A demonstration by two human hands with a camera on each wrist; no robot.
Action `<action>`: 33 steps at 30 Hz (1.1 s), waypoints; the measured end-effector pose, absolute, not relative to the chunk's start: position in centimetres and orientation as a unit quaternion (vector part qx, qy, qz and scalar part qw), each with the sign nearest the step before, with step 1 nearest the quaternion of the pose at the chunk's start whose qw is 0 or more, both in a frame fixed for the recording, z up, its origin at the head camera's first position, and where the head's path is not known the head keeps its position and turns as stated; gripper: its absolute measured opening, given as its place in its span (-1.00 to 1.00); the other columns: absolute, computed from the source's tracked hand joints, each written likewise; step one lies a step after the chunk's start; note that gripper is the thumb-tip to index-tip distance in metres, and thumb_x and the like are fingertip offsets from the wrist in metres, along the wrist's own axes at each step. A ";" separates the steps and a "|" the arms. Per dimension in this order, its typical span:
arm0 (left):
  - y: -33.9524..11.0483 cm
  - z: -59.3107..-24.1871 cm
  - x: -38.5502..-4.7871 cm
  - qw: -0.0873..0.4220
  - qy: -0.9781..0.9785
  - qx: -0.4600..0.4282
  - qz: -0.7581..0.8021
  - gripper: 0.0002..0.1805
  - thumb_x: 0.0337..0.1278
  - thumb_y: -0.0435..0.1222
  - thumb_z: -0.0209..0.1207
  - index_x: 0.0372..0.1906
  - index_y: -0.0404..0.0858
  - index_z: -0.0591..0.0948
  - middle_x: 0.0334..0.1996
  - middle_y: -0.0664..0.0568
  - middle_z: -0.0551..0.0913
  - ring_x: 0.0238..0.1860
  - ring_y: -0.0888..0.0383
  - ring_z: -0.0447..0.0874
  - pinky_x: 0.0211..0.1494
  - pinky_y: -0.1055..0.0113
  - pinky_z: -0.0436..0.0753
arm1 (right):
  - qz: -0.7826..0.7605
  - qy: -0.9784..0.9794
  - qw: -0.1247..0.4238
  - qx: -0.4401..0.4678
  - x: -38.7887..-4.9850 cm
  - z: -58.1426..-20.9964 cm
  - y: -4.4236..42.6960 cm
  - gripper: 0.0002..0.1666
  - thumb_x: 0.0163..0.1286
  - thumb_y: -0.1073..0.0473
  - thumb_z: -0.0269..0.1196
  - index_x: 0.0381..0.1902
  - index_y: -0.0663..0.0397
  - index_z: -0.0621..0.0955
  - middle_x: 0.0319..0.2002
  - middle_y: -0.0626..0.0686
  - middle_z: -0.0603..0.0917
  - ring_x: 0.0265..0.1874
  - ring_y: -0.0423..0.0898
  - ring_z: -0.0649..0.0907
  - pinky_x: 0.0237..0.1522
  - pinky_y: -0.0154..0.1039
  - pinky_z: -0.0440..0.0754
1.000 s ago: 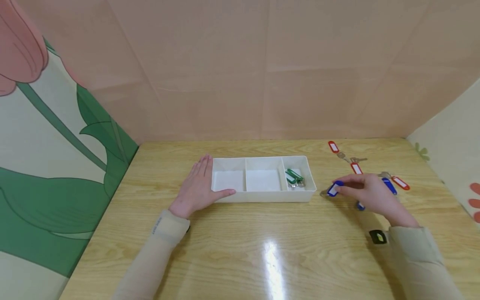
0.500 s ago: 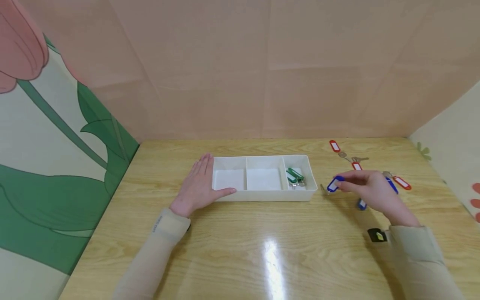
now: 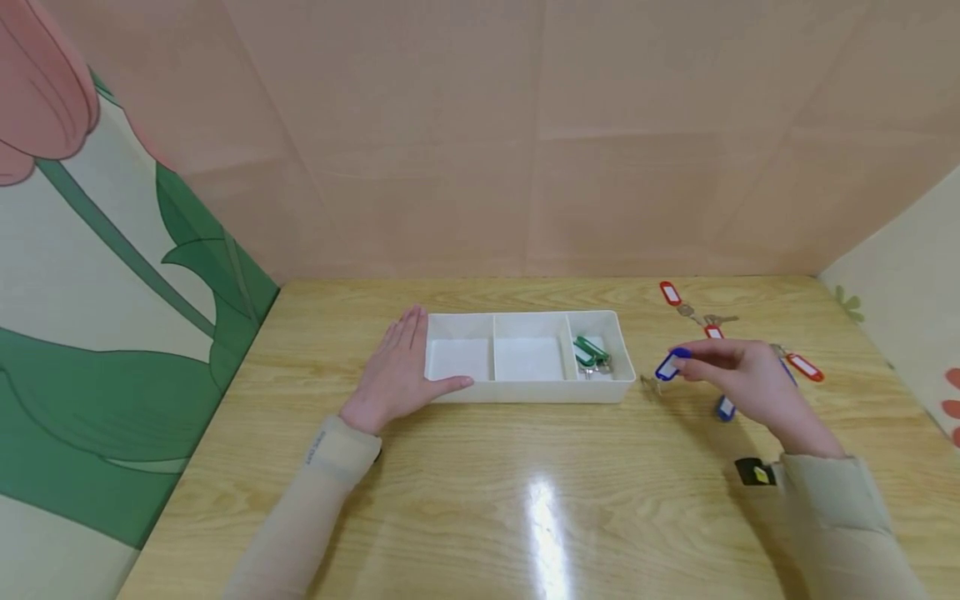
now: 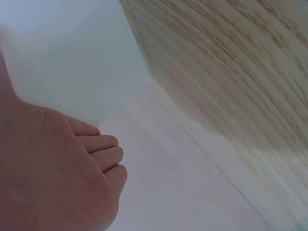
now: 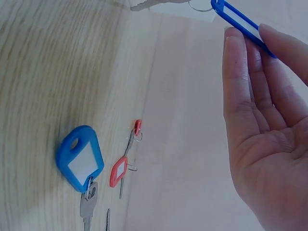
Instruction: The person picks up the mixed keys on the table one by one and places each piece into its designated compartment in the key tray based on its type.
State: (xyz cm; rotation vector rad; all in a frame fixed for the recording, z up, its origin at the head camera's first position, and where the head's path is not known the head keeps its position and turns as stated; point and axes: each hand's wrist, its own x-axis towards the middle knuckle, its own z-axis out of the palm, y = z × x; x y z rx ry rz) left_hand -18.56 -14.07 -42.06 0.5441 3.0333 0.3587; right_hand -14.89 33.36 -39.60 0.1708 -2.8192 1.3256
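Note:
My left hand (image 3: 401,371) rests against the left end of a white tray (image 3: 525,392), fingers straight, thumb along its front wall; the left wrist view shows the palm beside the tray wall. Two dividers split the tray into three compartments. Green key tags (image 3: 592,351) with keys lie in the right one. To the right of the tray, my right hand (image 3: 746,383) pinches a blue key tag (image 3: 667,365) between thumb and fingers. In the right wrist view a key (image 5: 156,4) hangs from its ring, off the tag's far end.
Another blue key tag (image 3: 725,408) lies below my right hand, and a further blue one is mostly hidden behind it. Red key tags (image 3: 670,292) with keys lie at the back right, one (image 3: 805,367) farther right. A pink backdrop (image 3: 480,167) rises behind the wooden table (image 3: 450,500).
My right hand has lifted the blue key tag slightly, and its key now hangs lower beside it. The left hand and tray have stayed put.

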 end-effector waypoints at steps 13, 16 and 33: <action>-14.1 -42.2 -18.6 0.018 0.978 0.175 0.112 0.45 -0.02 0.66 -0.19 0.60 -0.43 -0.20 0.62 -0.24 -0.25 0.61 -0.02 -0.36 0.60 0.15 -0.25 | 0.432 -0.900 0.010 0.058 -14.8 -39.3 33.6 -0.54 0.43 0.04 0.38 0.08 0.31 0.69 -0.25 -0.02 0.81 -0.30 -0.24 0.76 -0.33 -0.48 0.62; -14.0 -42.1 -18.6 0.019 0.978 0.173 0.112 0.45 -0.02 0.66 -0.20 0.60 -0.43 -0.21 0.62 -0.23 -0.25 0.61 -0.02 -0.37 0.59 0.16 -0.25 | 0.438 -0.897 0.009 0.054 -14.7 -39.0 33.6 -0.52 0.44 0.04 0.36 0.11 0.33 0.67 -0.22 -0.02 0.81 -0.29 -0.27 0.75 -0.28 -0.52 0.61; -14.0 -42.3 -18.6 0.021 0.979 0.171 0.109 0.46 -0.04 0.68 -0.24 0.60 -0.42 -0.21 0.62 -0.22 -0.26 0.61 0.00 -0.38 0.59 0.16 -0.25 | 0.440 -0.897 0.033 0.019 -14.4 -37.3 33.2 -0.49 0.40 -0.09 0.38 0.05 0.22 0.71 -0.21 -0.22 0.77 -0.30 -0.29 0.74 -0.29 -0.51 0.62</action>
